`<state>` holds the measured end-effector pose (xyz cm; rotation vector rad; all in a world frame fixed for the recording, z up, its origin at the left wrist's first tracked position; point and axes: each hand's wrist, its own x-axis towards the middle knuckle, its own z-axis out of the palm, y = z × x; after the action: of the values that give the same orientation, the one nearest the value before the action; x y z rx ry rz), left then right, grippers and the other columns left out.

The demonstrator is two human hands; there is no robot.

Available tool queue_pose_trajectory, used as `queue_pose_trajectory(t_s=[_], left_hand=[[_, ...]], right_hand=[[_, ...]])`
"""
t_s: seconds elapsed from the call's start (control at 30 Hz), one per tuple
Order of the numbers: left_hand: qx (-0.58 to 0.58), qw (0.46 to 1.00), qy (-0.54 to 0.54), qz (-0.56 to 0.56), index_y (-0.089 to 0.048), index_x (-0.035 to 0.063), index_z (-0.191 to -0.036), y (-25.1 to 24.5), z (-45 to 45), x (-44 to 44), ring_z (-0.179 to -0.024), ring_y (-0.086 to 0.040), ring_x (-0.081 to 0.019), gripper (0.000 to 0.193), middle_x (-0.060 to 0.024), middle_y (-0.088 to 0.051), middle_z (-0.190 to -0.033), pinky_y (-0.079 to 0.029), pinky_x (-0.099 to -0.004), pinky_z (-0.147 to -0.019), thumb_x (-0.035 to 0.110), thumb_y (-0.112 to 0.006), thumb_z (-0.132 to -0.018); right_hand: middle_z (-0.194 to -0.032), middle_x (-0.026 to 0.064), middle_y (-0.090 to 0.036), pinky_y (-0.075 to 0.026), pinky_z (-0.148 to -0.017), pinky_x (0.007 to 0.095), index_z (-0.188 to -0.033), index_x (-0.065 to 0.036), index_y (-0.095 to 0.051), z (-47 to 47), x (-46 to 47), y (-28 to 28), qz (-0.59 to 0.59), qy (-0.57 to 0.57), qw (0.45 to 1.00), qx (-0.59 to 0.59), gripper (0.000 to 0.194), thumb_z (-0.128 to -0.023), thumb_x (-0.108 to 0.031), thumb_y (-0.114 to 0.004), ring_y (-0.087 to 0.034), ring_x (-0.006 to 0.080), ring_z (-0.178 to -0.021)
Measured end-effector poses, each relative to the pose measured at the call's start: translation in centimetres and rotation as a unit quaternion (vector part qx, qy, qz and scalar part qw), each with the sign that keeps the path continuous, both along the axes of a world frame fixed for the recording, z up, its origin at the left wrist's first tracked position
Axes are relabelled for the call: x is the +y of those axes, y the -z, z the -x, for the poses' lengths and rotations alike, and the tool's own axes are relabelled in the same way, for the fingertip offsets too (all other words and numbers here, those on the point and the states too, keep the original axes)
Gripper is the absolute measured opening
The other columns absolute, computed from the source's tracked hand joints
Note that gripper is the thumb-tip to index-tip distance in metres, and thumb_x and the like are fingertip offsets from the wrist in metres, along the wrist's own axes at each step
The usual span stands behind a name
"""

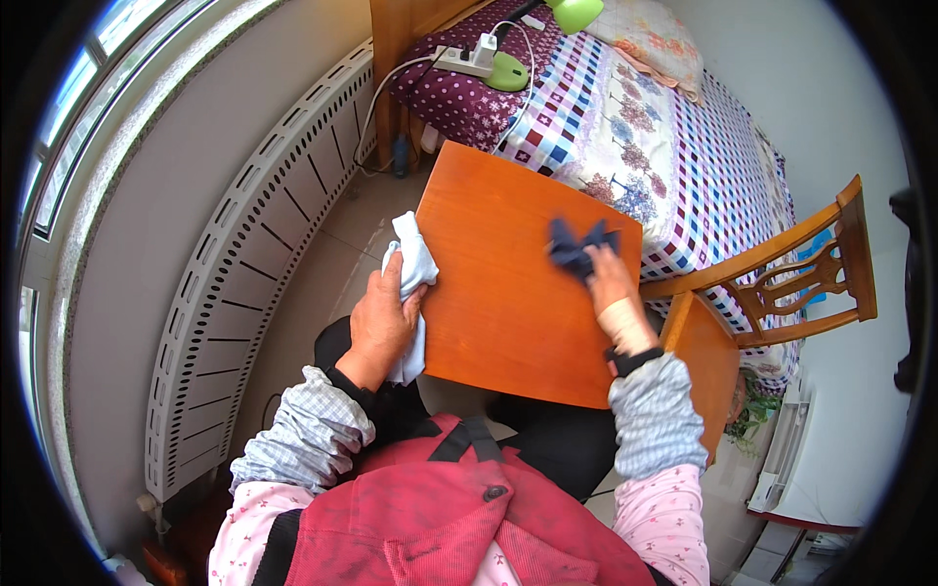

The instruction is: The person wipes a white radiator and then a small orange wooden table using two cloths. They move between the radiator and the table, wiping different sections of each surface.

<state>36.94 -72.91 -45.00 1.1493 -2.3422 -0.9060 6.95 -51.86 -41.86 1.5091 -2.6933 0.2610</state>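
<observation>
Bunched in my left hand [381, 322] is a pale blue cloth [415, 256], held at the left edge of an orange-brown wooden tabletop [513, 293]. Part of this cloth hangs down below my fingers, beside the table's edge. My right hand [613, 278] grips a dark navy cloth [575, 247] over the right part of the tabletop. Both the navy cloth and my right fingers are blurred, and whether the cloth presses flat on the wood I cannot tell.
A wooden chair [703, 351] stands close at the table's right. Beyond the far edge is a bed with a checked cover [630, 139], bearing a power strip [463, 61] and a green desk lamp [506, 72]. A white radiator [253, 271] runs along the left wall.
</observation>
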Motion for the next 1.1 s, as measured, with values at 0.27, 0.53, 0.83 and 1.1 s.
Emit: queue_pose_trajectory(t_s=[0.27,0.53,0.83,1.1], left_hand=[[-0.008,1.000,0.004,-0.011,-0.044,0.0122,-0.143,-0.6,0.1,-0.1,-0.094,-0.063,-0.0429,0.059,-0.0192,-0.060,-0.108,-0.051,-0.0497,-0.079,0.029,-0.067,-0.092],[0.031,0.999,0.008,0.042,-0.043,0.0129,-0.144,0.7,-0.2,-0.3,-0.096,-0.062,-0.0454,0.060,-0.0208,-0.060,-0.114,-0.052,-0.0501,-0.078,0.033,-0.066,-0.093],[0.030,0.999,0.010,-0.014,-0.044,0.0075,-0.144,0.4,-0.2,-0.4,-0.111,-0.061,-0.0432,0.058,-0.0226,-0.059,-0.126,-0.050,-0.0449,-0.092,0.027,-0.067,-0.094],[0.037,0.999,0.001,0.012,-0.044,0.0068,-0.143,0.4,0.0,-0.6,-0.107,-0.062,-0.0438,0.058,-0.0224,-0.060,-0.124,-0.051,-0.0459,-0.089,0.030,-0.065,-0.095]], right_hand=[[-0.141,0.0240,-0.050,-0.039,-0.110,0.0471,-0.139,-0.006,-0.050,5.5,-11.0,3.4,0.039,0.043,0.998,0.002,0.045,-0.095,-0.014,-0.055,-0.049,0.0444,-0.127],[-0.147,0.0181,-0.048,-0.038,-0.113,0.0455,-0.143,-0.016,-0.049,-5.6,-20.4,2.7,0.055,-0.143,0.988,-0.033,0.051,-0.093,-0.008,-0.054,-0.044,0.0379,-0.137],[-0.146,0.0232,-0.047,-0.035,-0.114,0.0449,-0.145,-0.009,-0.044,9.7,-5.8,2.1,-0.033,0.045,0.998,-0.024,0.050,-0.096,-0.018,-0.054,-0.044,0.0388,-0.135],[-0.146,0.0270,-0.044,-0.038,-0.111,0.0418,-0.148,-0.008,-0.039,7.5,6.9,2.0,0.025,0.118,0.987,-0.110,0.050,-0.099,-0.012,-0.051,-0.045,0.0428,-0.133]])
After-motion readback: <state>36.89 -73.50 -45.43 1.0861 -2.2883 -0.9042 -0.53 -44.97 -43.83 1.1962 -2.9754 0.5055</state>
